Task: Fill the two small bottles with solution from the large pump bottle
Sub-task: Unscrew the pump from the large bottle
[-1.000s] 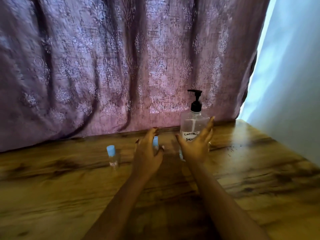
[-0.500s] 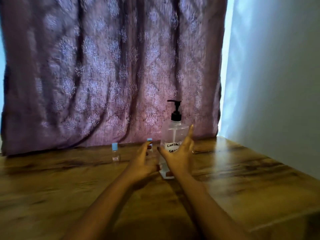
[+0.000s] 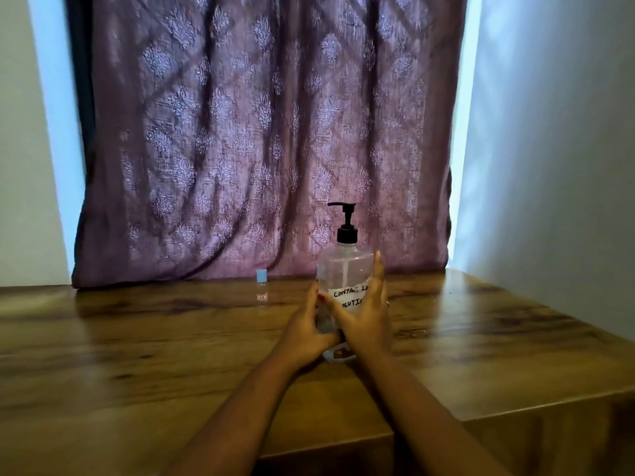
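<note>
The large clear pump bottle [image 3: 347,269], with a black pump and a handwritten white label, stands on the wooden table [image 3: 137,355]. My right hand [image 3: 367,321] grips its front, thumb on the left and fingers up the right side. My left hand [image 3: 304,333] is just left of it, with its fingers around a small bottle. Only that bottle's pale blue cap [image 3: 320,269] shows, above the fingertips and against the pump bottle's left edge. The other small bottle [image 3: 262,288], clear with a blue cap, stands upright by itself farther left near the curtain.
A purple patterned curtain [image 3: 257,149] hangs along the back of the table. A white wall [image 3: 556,166] closes the right side. The table's front right corner and edge [image 3: 515,410] lie close to my right forearm.
The camera has pulled back and tilted up. My right hand went from open near the pump bottle to gripping it. My hands came closer together, and the pump bottle sits nearer to me.
</note>
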